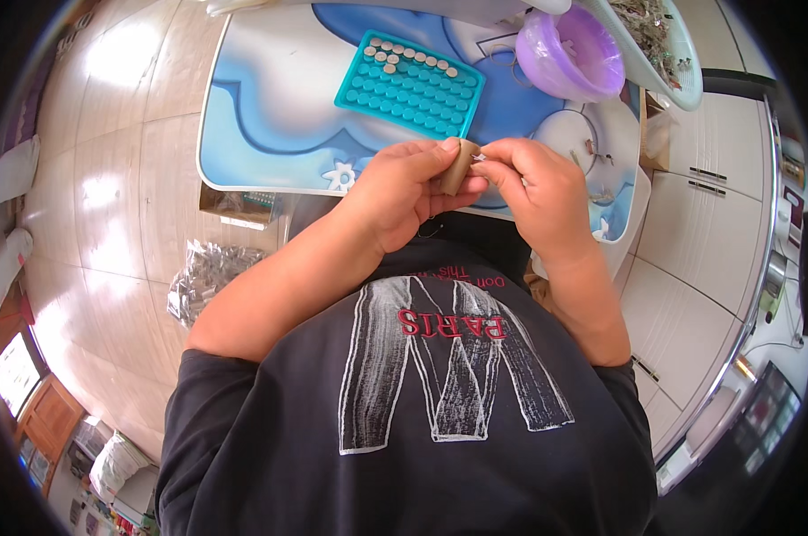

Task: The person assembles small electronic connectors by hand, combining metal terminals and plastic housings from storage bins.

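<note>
My left hand point(390, 192) is closed around a small brown roll, like a tape roll or cardboard tube point(458, 170), above the table's near edge. Close against it, my right hand point(545, 192) pinches a tiny whitish piece point(480, 158) between thumb and fingertips; its exact kind is too small to make out. Just beyond the hands lies a teal tray point(343, 100) with rows of round cells. Pale round discs point(408, 54) sit in its far row and in a few cells of the rows below.
A blue-and-white patterned table point(279, 89) carries a purple bowl point(591, 85) lined with clear plastic. Beside it, a pale green basket point(685, 85) holds small metallic bits. Down at the left are a bag of shiny pieces point(212, 277) and a box point(234, 205). White cabinets point(707, 205) stand right.
</note>
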Motion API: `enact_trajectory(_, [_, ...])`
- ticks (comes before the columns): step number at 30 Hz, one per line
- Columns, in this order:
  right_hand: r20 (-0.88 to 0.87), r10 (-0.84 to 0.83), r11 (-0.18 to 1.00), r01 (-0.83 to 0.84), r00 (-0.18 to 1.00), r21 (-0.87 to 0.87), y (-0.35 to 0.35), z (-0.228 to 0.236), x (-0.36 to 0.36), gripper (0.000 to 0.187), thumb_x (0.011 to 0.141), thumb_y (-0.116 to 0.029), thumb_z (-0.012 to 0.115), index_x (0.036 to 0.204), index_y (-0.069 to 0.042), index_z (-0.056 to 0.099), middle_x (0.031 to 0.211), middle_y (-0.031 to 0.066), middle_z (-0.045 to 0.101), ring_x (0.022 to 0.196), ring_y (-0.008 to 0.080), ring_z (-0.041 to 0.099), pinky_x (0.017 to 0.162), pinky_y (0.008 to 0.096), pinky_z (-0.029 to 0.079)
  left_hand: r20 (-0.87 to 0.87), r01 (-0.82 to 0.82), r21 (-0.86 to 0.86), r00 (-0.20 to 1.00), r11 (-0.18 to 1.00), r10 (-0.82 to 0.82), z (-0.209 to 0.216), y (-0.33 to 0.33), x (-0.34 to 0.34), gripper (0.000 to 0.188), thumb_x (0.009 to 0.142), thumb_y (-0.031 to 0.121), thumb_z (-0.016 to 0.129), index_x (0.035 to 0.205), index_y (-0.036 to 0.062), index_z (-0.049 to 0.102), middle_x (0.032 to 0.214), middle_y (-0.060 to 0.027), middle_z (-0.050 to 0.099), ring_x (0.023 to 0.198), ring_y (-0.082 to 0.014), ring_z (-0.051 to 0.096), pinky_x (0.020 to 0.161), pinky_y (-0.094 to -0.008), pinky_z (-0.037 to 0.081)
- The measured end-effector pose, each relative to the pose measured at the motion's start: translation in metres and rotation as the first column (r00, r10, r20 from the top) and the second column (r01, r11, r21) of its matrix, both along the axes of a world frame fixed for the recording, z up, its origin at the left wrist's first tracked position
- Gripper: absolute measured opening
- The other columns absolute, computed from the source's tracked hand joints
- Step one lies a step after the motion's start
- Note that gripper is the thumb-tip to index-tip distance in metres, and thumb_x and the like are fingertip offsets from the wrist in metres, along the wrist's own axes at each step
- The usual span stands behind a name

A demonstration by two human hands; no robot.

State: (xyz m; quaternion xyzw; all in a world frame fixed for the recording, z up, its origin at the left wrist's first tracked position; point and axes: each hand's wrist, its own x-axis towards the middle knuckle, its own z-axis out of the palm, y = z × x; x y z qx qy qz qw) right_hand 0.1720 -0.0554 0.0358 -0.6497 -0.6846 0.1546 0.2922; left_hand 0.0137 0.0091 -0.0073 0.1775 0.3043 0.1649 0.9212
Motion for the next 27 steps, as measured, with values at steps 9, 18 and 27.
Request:
enact_trajectory(9, [-0.024,-0.016,0.995,0.018,1.0,0.095,-0.005,-0.004,-0.005,0.005,0.078,-0.005,0.063,0.081,-0.003,0.06,0.073,0.0095,0.062,0.063,0.027,0.06,0.055,0.0348,0.047,0.078,0.001,0.006,0.997,1.0,-0.001,-0.003,-0.002,-0.001,0.034,0.098,0.021,0.039,0.112,-0.0057,0.053,0.101,-0.0105,0.062,0.093,-0.0166,0.062,0.091,-0.0313,0.049])
enact_trajectory(18, [0.072,-0.014,0.991,0.005,0.997,0.131,0.001,-0.009,-0.011,0.008,0.077,-0.006,0.064,0.082,-0.003,0.059,0.073,0.0094,0.063,0.063,0.0275,0.06,0.055,0.0355,0.047,0.012,-0.067,-0.004,0.998,0.998,0.067,-0.002,-0.004,0.0,0.028,0.097,0.02,0.042,0.105,-0.0038,0.056,0.094,-0.0092,0.062,0.088,-0.0169,0.063,0.085,-0.0286,0.051])
enact_trajectory(27, [0.0,-0.024,0.986,0.023,1.0,0.168,-0.005,-0.015,-0.012,0.01,0.076,-0.003,0.065,0.084,-0.004,0.058,0.074,0.0098,0.063,0.064,0.0276,0.061,0.055,0.0351,0.048,0.001,-0.046,0.005,0.999,0.999,0.046,0.001,-0.005,-0.001,0.032,0.098,0.023,0.041,0.108,-0.0044,0.055,0.1,-0.01,0.062,0.091,-0.0161,0.062,0.091,-0.0313,0.049])
